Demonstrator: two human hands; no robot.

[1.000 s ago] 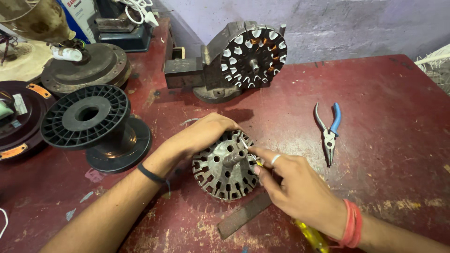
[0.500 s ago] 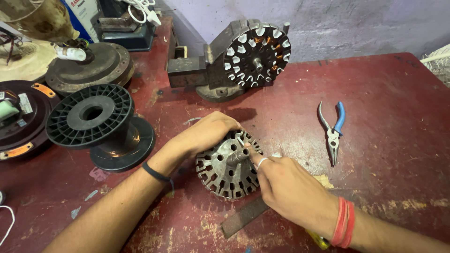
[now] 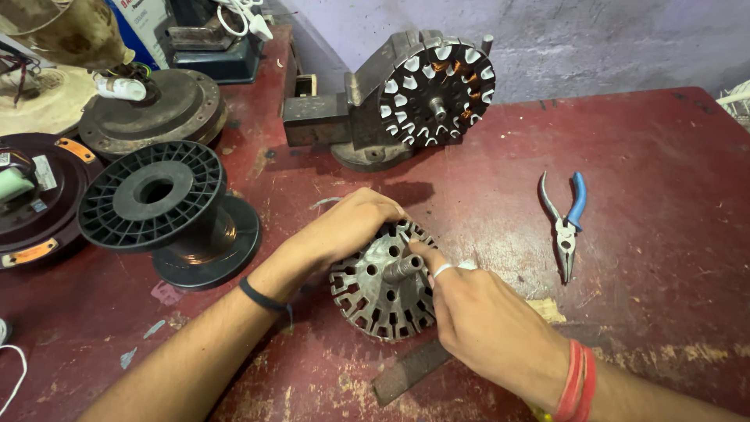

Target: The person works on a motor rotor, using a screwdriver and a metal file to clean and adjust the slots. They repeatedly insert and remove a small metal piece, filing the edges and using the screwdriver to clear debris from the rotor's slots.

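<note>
Both hands rest on a round slotted metal motor core [image 3: 380, 287] lying flat on the worn red table [image 3: 656, 141]. The left hand [image 3: 344, 227] lies over the core's far edge, fingers curled down around the rim and gripping it. The right hand [image 3: 480, 320] comes in from the near right side; its fingers are bunched together, tips pinched close at the slots just right of the core's short centre shaft. Whether something small is caught between the tips cannot be told. A pale ring sits on one of those fingers, red bands circle the right wrist, and a black band circles the left.

Under the right hand, toward the near edge, lies a flat dark metal strip [image 3: 410, 371]. Well to the right of the right fingers lie blue-handled pliers [image 3: 564, 223], nose pointing toward the near edge. Beyond the left fingers a second core [image 3: 433, 90], wound with copper wire and tipped with white slips, stands on edge against a grey vise [image 3: 344, 117].

Left of the left hand stands a black plastic spool [image 3: 156, 203] carrying copper wire. Farther left is a dark round motor cover [image 3: 31, 203] bearing a small orange oblong label and a pale rectangular one. In the far left corner stands a blue and white box [image 3: 144, 27], its print too small to read.
</note>
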